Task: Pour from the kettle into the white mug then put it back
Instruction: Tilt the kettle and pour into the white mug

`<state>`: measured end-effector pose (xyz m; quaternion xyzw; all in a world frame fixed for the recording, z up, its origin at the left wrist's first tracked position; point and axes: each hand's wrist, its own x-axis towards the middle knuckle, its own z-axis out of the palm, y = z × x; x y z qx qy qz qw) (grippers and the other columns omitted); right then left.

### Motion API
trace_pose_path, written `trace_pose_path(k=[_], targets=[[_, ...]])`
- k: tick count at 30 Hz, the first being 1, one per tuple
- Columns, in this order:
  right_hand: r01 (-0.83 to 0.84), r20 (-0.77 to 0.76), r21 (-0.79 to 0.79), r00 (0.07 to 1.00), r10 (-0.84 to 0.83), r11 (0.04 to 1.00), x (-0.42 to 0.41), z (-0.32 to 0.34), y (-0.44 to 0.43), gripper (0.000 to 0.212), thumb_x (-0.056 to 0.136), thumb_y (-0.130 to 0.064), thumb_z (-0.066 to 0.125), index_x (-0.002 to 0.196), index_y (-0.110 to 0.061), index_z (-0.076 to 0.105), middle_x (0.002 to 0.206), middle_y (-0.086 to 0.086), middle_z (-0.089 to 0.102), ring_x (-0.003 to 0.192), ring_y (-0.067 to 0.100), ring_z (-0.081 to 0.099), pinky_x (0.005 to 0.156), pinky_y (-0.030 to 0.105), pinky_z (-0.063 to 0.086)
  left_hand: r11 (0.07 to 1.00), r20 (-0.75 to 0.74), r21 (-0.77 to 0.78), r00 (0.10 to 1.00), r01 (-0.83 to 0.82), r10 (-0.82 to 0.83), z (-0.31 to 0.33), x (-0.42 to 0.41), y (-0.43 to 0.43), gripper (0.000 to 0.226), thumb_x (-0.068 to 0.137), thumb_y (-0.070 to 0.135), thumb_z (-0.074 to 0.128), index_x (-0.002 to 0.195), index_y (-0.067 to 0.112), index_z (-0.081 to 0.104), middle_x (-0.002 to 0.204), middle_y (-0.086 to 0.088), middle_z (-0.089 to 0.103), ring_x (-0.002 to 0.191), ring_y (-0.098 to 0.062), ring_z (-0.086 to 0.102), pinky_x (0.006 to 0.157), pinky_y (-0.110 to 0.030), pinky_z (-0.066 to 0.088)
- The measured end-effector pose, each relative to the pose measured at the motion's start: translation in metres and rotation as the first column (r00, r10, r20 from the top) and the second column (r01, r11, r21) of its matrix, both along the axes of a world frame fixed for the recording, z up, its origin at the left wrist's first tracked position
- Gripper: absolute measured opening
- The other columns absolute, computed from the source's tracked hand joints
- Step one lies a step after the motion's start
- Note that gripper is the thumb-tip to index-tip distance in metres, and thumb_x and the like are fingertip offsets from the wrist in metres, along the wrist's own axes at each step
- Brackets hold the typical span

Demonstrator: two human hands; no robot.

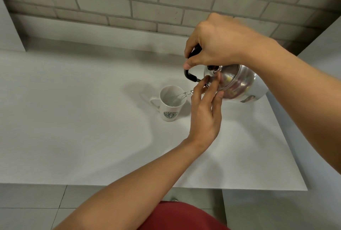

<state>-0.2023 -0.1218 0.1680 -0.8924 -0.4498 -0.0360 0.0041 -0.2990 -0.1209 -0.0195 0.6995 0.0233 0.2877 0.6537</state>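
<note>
Kettle [238, 84]: steel, tipped steeply toward the white mug [170, 103], held above the table [73, 119] just right of it; a thin stream of water [181, 94] runs into the mug.
Right hand [219, 43]: reaching from above, closed around the black handle [189, 75].
Left hand [206, 108]: raised beside the mug, palm up, fingertips [216, 78] steadying the kettle's lid [224, 76].
Mug: upright, handle away from kettle.

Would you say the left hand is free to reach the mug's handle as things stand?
Probably yes. The left hand only steadies the kettle lid with its fingertips, and bare table surrounds the white mug, whose handle points away from the pouring stream.
</note>
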Motion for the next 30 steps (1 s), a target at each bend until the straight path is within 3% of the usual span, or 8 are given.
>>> trace_pose_path(k=[10, 16, 19, 21, 24, 27, 30], targets=[[-0.034, 0.026, -0.018, 0.999, 0.035, 0.999, -0.002, 0.0, 0.004, 0.029, 0.082, -0.057, 0.08, 0.096, -0.031, 0.082, 0.083, -0.004, 0.077, 0.079, 0.025, 0.068, 0.059, 0.029, 0.043, 1.0, 0.048, -0.003, 0.998, -0.031, 0.031, 0.001, -0.001, 0.004, 0.039, 0.108, 0.024, 0.052, 0.146, 0.033, 0.052, 0.141, 0.034, 0.034, 0.131, -0.017, 0.053, 0.106, -0.047, 0.052], [-0.006, -0.016, 0.012, 1.0, 0.006, 1.0, -0.008, 0.002, 0.001, 0.031, 0.083, -0.055, 0.081, 0.098, -0.028, 0.083, 0.084, -0.005, 0.078, 0.082, 0.021, 0.07, 0.071, 0.042, 0.06, 1.0, -0.009, 0.02, 1.0, -0.002, 0.002, -0.001, -0.003, 0.007, 0.041, 0.108, 0.02, 0.053, 0.148, 0.024, 0.054, 0.148, -0.001, 0.042, 0.135, -0.026, 0.051, 0.111, -0.047, 0.047], [0.045, -0.047, 0.098, 0.998, -0.041, 0.994, -0.007, 0.0, -0.014, 0.035, 0.083, -0.055, 0.081, 0.101, -0.025, 0.084, 0.089, -0.002, 0.081, 0.087, 0.02, 0.072, 0.081, 0.046, 0.06, 0.989, -0.038, 0.148, 0.999, 0.02, -0.014, 0.001, -0.007, 0.014, 0.041, 0.108, 0.02, 0.052, 0.149, 0.025, 0.053, 0.152, -0.008, 0.043, 0.14, -0.022, 0.044, 0.119, -0.025, 0.034], [0.065, -0.063, 0.18, 0.997, -0.054, 0.982, -0.007, -0.006, -0.027, 0.036, 0.084, -0.052, 0.082, 0.103, -0.021, 0.085, 0.093, 0.0, 0.082, 0.088, 0.018, 0.073, 0.086, 0.044, 0.059, 0.973, -0.061, 0.229, 0.998, 0.032, -0.018, 0.001, -0.01, 0.018, 0.041, 0.107, 0.02, 0.053, 0.148, 0.027, 0.053, 0.153, -0.009, 0.043, 0.139, -0.023, 0.043, 0.115, -0.015, 0.026], [0.101, -0.093, 0.298, 0.993, -0.076, 0.949, -0.006, -0.016, -0.047, 0.037, 0.085, -0.049, 0.082, 0.105, -0.018, 0.085, 0.098, 0.0, 0.082, 0.092, 0.015, 0.075, 0.089, 0.035, 0.059, 0.94, -0.078, 0.339, 0.997, 0.045, -0.02, 0.002, -0.015, 0.022, 0.041, 0.107, 0.021, 0.053, 0.147, 0.029, 0.054, 0.153, -0.009, 0.045, 0.133, -0.028, 0.044, 0.112, -0.013, 0.023], [0.172, -0.143, 0.411, 0.982, -0.123, 0.895, -0.005, -0.029, -0.067, 0.036, 0.084, -0.05, 0.082, 0.105, -0.021, 0.084, 0.097, -0.01, 0.079, 0.091, 0.005, 0.074, 0.087, 0.015, 0.054, 0.899, -0.082, 0.433, 0.996, 0.064, -0.031, 0.002, -0.018, 0.029, 0.04, 0.106, 0.021, 0.055, 0.146, 0.027, 0.057, 0.152, -0.009, 0.047, 0.13, -0.031, 0.046, 0.112, -0.021, 0.028], [0.251, -0.224, 0.538, 0.963, -0.15, 0.804, -0.005, -0.047, -0.089, 0.035, 0.083, -0.048, 0.084, 0.105, -0.021, 0.084, 0.095, -0.014, 0.078, 0.092, 0.0, 0.074, 0.087, 0.015, 0.056, 0.847, -0.116, 0.519, 0.991, 0.114, -0.062, 0.004, -0.019, 0.036, 0.037, 0.106, 0.022, 0.057, 0.142, 0.026, 0.061, 0.15, -0.011, 0.051, 0.129, -0.036, 0.048, 0.113, -0.033, 0.036]])
